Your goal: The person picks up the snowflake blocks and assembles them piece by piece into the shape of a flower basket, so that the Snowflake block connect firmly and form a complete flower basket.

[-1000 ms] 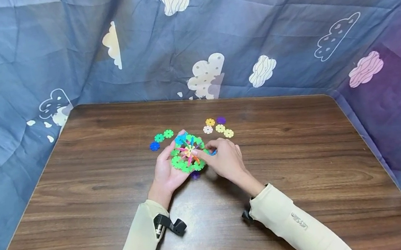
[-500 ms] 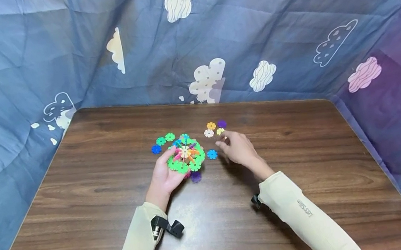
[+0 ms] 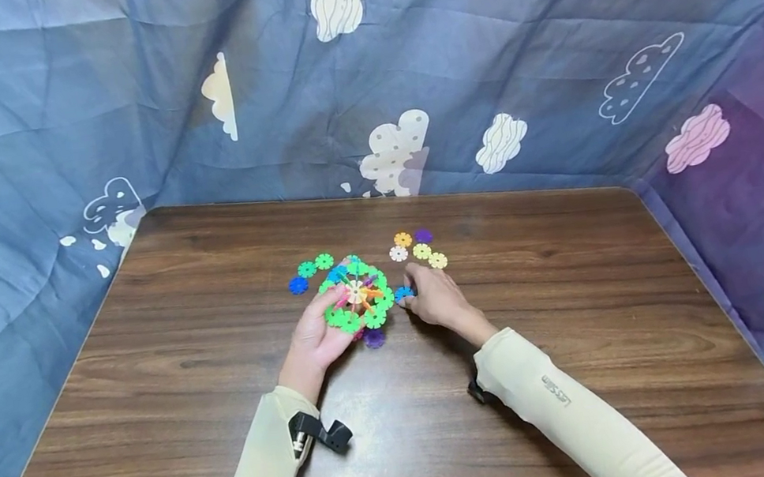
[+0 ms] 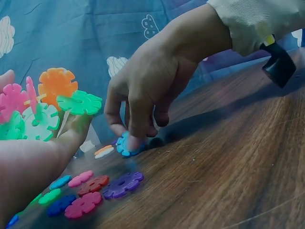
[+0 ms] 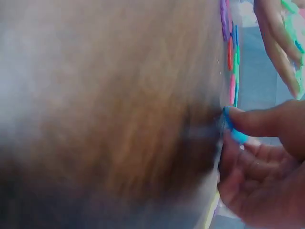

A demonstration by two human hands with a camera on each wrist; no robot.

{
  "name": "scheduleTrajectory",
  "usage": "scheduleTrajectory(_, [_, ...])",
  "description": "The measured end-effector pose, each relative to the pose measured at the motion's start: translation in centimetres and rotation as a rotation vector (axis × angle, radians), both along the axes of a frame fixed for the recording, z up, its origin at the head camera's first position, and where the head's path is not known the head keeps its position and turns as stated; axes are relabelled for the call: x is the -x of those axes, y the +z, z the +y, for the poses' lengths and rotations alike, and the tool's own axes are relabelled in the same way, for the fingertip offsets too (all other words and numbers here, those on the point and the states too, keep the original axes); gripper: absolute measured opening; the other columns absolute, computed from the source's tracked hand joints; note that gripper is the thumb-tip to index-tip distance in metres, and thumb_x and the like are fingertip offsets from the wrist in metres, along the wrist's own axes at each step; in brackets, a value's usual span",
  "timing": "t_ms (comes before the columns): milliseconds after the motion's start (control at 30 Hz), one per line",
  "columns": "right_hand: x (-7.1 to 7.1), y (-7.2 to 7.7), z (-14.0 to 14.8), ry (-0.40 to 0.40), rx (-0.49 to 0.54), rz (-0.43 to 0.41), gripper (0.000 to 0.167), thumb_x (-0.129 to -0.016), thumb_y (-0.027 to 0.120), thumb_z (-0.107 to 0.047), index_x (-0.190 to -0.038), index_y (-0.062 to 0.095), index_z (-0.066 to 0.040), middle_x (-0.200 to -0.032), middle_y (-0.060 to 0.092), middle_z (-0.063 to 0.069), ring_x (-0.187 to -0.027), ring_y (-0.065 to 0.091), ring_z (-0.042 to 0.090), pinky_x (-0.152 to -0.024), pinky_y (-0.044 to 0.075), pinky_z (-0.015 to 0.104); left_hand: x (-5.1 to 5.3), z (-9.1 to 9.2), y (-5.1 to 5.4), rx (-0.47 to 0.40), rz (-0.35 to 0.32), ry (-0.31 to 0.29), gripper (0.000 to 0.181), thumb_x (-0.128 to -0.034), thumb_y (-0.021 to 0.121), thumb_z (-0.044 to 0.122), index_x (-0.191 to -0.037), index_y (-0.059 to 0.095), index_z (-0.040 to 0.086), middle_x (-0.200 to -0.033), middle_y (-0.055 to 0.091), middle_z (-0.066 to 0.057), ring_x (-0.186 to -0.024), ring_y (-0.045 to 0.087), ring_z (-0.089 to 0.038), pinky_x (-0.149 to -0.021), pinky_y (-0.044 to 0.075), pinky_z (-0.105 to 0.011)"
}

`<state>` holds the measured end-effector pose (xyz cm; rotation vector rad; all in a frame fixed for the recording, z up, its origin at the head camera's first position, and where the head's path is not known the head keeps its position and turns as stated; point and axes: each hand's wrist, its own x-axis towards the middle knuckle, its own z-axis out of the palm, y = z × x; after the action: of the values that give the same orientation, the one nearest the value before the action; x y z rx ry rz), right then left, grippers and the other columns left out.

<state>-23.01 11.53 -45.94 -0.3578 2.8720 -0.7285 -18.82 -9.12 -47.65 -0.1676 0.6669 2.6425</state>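
In the head view my left hand (image 3: 312, 341) holds up a round model (image 3: 375, 317) built of interlocking plastic snowflake discs. A ring of green discs surrounds pink and orange spokes and a pale hub. My left thumb lies over its near side; the other fingers are mostly hidden beneath. To the right, my right hand (image 3: 438, 297) is down at the tabletop, pinching a loose blue snowflake disc (image 3: 403, 293) between thumb and fingers. The left wrist view shows that blue disc (image 4: 125, 144) tipped up at the fingertips, close to the wood.
Behind the right hand lie yellow (image 3: 422, 251), white (image 3: 397, 254), orange (image 3: 402, 239) and purple discs (image 3: 423, 236). Green (image 3: 324, 261) and dark blue discs (image 3: 298, 284) lie left of the model. Under it are purple (image 4: 123, 185), red (image 4: 93, 185) and pink discs (image 4: 83, 205). A cloud-print curtain (image 3: 296, 122) hangs behind the table.
My right hand left the model, moved right near the yellow discs, then came back left and down onto the blue disc, now pinched. The left hand keeps holding the model, slightly turned.
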Motion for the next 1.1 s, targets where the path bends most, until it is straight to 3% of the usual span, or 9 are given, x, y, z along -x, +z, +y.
scheduleTrajectory(67, [0.0, 0.4, 0.1, -0.029, 0.121, -0.025, 0.016, -0.087, 0.077, -0.014, -0.09, 0.062, -0.009, -0.075, 0.06, 0.0, -0.071, 0.056, 0.017, -0.064, 0.045, 0.03, 0.0, -0.1, 0.0, 0.005, 0.016, 0.0, 0.033, -0.102, 0.034, 0.001, -0.124, 0.056, 0.013, -0.123, 0.064, -0.004, -0.116, 0.06, -0.017, -0.106, 0.046, -0.033])
scheduleTrajectory(167, [-0.1, 1.4, 0.5, -0.06, 0.399, -0.13, 0.008, -0.091, 0.071, -0.007, -0.091, 0.065, -0.002, -0.071, 0.061, 0.001, -0.065, 0.058, 0.014, -0.06, 0.05, 0.026, 0.1, -0.2, -0.1, 0.009, 0.016, -0.021, 0.038, -0.104, 0.035, 0.007, -0.139, 0.047, 0.015, -0.134, 0.057, -0.003, -0.126, 0.054, -0.018, -0.117, 0.035, -0.037])
scheduleTrajectory(267, [-0.4, 3.0, 1.1, -0.052, 0.682, -0.325, 0.009, -0.097, 0.061, -0.006, -0.096, 0.061, 0.003, -0.069, 0.063, 0.003, -0.059, 0.06, 0.012, -0.055, 0.053, 0.023, 0.2, -0.2, -0.2, -0.012, 0.024, -0.057, 0.048, -0.1068, 0.032, 0.019, -0.154, 0.028, 0.016, -0.154, 0.04, -0.007, -0.144, 0.037, -0.023, -0.125, 0.02, -0.043])
scheduleTrajectory(367, [-1.2, 4.4, 1.4, 0.002, 0.82, -0.512, 0.01, -0.101, 0.055, -0.006, -0.103, 0.057, 0.003, -0.067, 0.063, 0.002, -0.055, 0.059, 0.008, -0.051, 0.05, 0.02, 0.3, -0.2, -0.3, -0.047, 0.06, -0.092, 0.054, -0.1081, 0.028, 0.029, -0.16, 0.015, 0.017, -0.166, 0.019, -0.009, -0.154, 0.018, -0.027, -0.127, 0.01, -0.047])
scheduleTrajectory(467, [-2.2, 5.2, 1.3, 0.071, 0.822, -0.616, 0.012, -0.1, 0.057, -0.006, -0.107, 0.059, 0.004, -0.064, 0.063, 0.0, -0.053, 0.056, 0.008, -0.049, 0.045, 0.018, 0.4, -0.2, -0.3, -0.055, 0.08, -0.102, 0.052, -0.1083, 0.027, 0.034, -0.156, 0.021, 0.015, -0.166, 0.018, -0.011, -0.154, 0.016, -0.028, -0.127, 0.009, -0.047])
scheduleTrajectory(633, [-3.3, 5.2, 0.3, 0.102, 0.797, -0.687, 0.008, -0.096, 0.06, -0.003, -0.097, 0.063, 0.004, -0.063, 0.064, 0.0, -0.052, 0.056, 0.007, -0.049, 0.046, 0.017, 0.5, -0.2, -0.1, -0.066, 0.071, -0.094, 0.051, -0.1077, 0.026, 0.039, -0.152, 0.026, 0.014, -0.164, 0.021, -0.009, -0.151, 0.02, -0.026, -0.127, 0.01, -0.046])
scheduleTrajectory(833, [-3.7, 4.8, -0.5, 0.051, 0.814, -0.684, 0.006, -0.096, 0.059, -0.002, -0.094, 0.061, 0.003, -0.061, 0.064, 0.001, -0.05, 0.057, 0.007, -0.047, 0.046, 0.017, 0.5, 0.0, -0.1, -0.108, 0.069, -0.085, 0.056, -0.1075, 0.027, 0.034, -0.159, 0.015, 0.016, -0.167, 0.013, -0.009, -0.155, 0.011, -0.026, -0.127, 0.005, -0.046])
scheduleTrajectory(1100, [-3.9, 4.5, -0.8, -0.008, 0.823, -0.68, 0.009, -0.096, 0.057, -0.001, -0.1, 0.057, 0.006, -0.063, 0.067, 0.003, -0.051, 0.061, 0.008, -0.049, 0.051, 0.018, 0.3, 0.1, 0.0, -0.072, 0.065, -0.076, 0.047, -0.1069, 0.026, 0.03, -0.15, 0.028, 0.012, -0.161, 0.026, -0.01, -0.141, 0.035, -0.022, -0.127, 0.011, -0.043])
